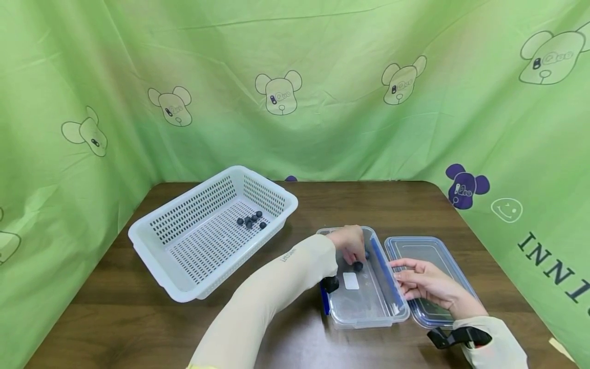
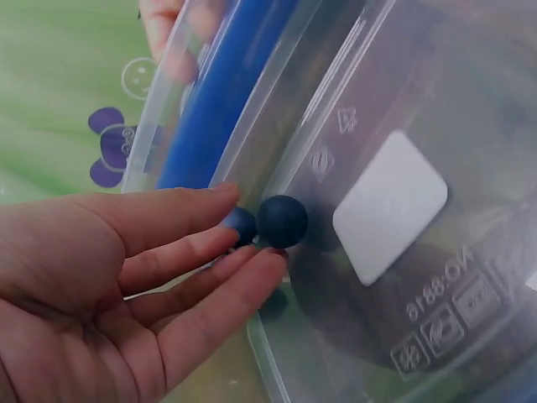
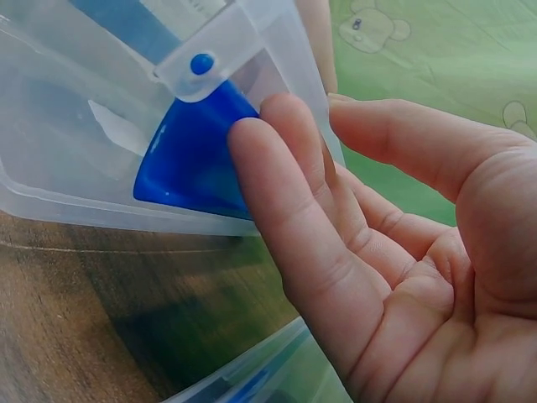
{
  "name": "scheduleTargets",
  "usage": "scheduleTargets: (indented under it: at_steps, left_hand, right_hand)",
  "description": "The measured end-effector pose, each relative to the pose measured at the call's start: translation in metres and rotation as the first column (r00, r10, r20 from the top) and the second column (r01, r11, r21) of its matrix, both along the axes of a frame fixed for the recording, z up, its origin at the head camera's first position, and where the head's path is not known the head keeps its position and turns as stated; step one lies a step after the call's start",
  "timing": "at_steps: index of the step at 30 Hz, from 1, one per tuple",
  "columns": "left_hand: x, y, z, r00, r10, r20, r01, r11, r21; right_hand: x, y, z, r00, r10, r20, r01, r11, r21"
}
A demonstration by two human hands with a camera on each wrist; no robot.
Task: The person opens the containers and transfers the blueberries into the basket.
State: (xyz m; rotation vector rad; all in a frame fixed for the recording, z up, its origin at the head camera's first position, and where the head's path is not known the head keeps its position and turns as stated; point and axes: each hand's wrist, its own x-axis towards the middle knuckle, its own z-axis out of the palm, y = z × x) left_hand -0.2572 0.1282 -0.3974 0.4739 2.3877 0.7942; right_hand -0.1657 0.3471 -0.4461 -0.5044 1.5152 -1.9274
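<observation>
My left hand (image 1: pixel 351 242) reaches down into a clear plastic box (image 1: pixel 369 307), its thumb and fingers apart. A small dark blue ball (image 2: pixel 282 221), much like a blueberry, lies right at its fingertips. Behind it is a second dark ball (image 2: pixel 241 225), partly covered by the fingers. My right hand (image 1: pixel 428 284) is at the box's right side, outside it. Its fairly straight fingers (image 3: pixel 281 193) lie against the wall by a blue latch flap (image 3: pixel 193 159), and the thumb tip is near the box's edge.
A white perforated basket (image 1: pixel 184 287) stands at the left of the wooden table (image 1: pixel 115 328), with several dark balls (image 1: pixel 249 224) on its floor. Right of the box lies a clear lid-like piece (image 1: pixel 424 246), partly under my right hand. Green printed cloth (image 1: pixel 221 51) hangs behind.
</observation>
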Motion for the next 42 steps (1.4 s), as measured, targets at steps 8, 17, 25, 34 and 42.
scheduleTargets:
  at_steps: [8,17,25,34,42]
  left_hand:
    - [0.008,0.01,-0.003,0.991,-0.119,-0.067,0.101,0.97,-0.22]
    - [0.004,0.0,-0.004,0.987,-0.13,0.092,0.123,0.989,0.079]
    - [-0.001,-0.012,0.006,0.975,-0.134,0.175,0.087,0.963,0.254]
    - [-0.009,-0.035,0.024,0.947,-0.213,0.241,0.084,0.888,0.452]
    - [-0.018,-0.064,0.038,0.955,-0.198,0.219,0.05,0.839,0.542]
  right_hand:
    - [-0.001,-0.003,-0.003,1.0,0.008,-0.009,-0.008,1.0,-0.005]
    - [-0.002,-0.001,-0.004,1.0,0.021,-0.012,-0.022,1.0,-0.011]
    - [-0.003,0.001,-0.004,1.0,0.022,-0.008,-0.022,1.0,-0.01]
    - [-0.001,0.0,-0.001,1.0,0.017,-0.019,-0.018,1.0,-0.008]
    - [0.0,0.0,-0.001,1.0,0.016,-0.011,-0.016,1.0,-0.006]
